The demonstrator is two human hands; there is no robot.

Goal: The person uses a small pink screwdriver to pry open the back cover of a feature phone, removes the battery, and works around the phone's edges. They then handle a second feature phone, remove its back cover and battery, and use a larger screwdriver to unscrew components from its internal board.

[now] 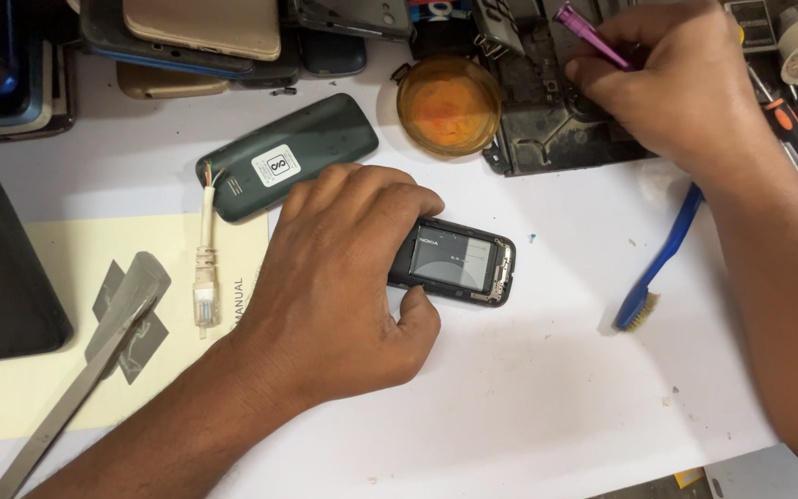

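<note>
Right now your left hand (344,277) pins a small dark phone (454,262) flat on the white table (547,388), fingers curled over its left end. At two o'clock from it, your right hand (671,79) grips a purple tool (588,32); a blue brush (658,263) lies at three o'clock.

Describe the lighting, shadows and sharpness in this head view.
Head view: even, soft light; the left hand throws a faint shadow on the white table; the small phone screen shows mild glare; the right hand is slightly motion-blurred.
</note>
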